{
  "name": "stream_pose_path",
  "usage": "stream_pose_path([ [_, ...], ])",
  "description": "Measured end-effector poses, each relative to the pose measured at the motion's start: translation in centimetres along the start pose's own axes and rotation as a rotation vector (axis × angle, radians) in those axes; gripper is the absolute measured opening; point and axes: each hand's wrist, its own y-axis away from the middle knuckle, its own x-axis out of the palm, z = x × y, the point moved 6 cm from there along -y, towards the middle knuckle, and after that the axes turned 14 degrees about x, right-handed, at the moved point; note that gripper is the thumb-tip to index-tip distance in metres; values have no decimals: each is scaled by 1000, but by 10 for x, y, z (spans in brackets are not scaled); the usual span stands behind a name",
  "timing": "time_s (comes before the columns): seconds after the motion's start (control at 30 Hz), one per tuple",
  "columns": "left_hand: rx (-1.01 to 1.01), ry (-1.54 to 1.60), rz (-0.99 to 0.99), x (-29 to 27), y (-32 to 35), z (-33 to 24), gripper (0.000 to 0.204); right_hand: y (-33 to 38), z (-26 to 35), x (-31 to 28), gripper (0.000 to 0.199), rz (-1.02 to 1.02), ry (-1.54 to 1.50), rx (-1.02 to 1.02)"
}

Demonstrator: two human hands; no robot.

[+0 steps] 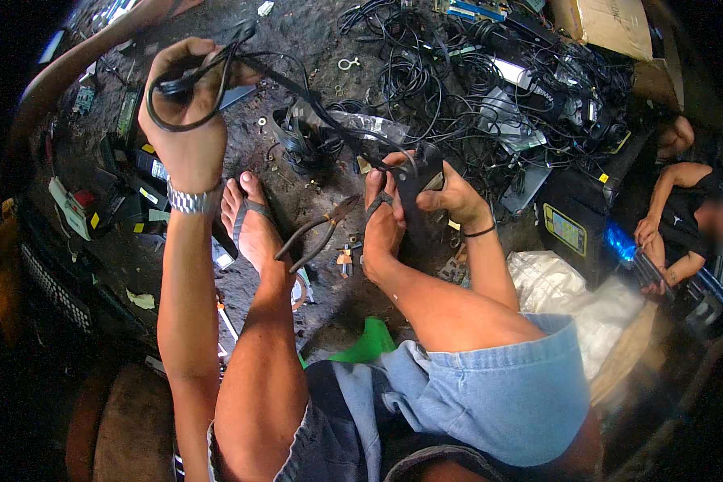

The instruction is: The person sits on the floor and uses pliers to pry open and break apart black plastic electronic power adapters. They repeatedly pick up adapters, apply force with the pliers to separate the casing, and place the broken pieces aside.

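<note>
My left hand (186, 120), with a metal watch band at the wrist, is raised at the upper left and closed around a looped black cable (320, 111). The cable runs down toward my right hand (463, 199), which grips a black box-shaped power adapter (408, 186) above my right foot. My right thumb presses on the adapter's side. Between my feet, pliers (319, 231) with dark handles stand tilted, jaws toward the upper right. A coiled black cable (301, 145) lies on the dirt between my two hands.
A large heap of tangled black cables (434, 76) fills the upper right, beside a cardboard box (610, 26). Electronic scraps (124, 173) lie at the left. White sacking (548, 279) sits by my right knee. Another person (683, 209) sits at the far right.
</note>
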Motion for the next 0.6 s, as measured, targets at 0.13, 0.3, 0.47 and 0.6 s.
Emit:
stream_pose_path([
  [0.13,-239,187,-112,6,1,34,23,18,23,-22,34,-509,60,-219],
  [0.3,108,-369,654,34,61,57,64,56,46,-73,20,-908,-27,-654],
  [0.47,-89,-433,967,75,114,1,24,70,78,-47,25,-845,-133,-678],
  [0.6,-329,106,834,112,106,-24,41,55,70,-16,29,-745,-148,-672],
])
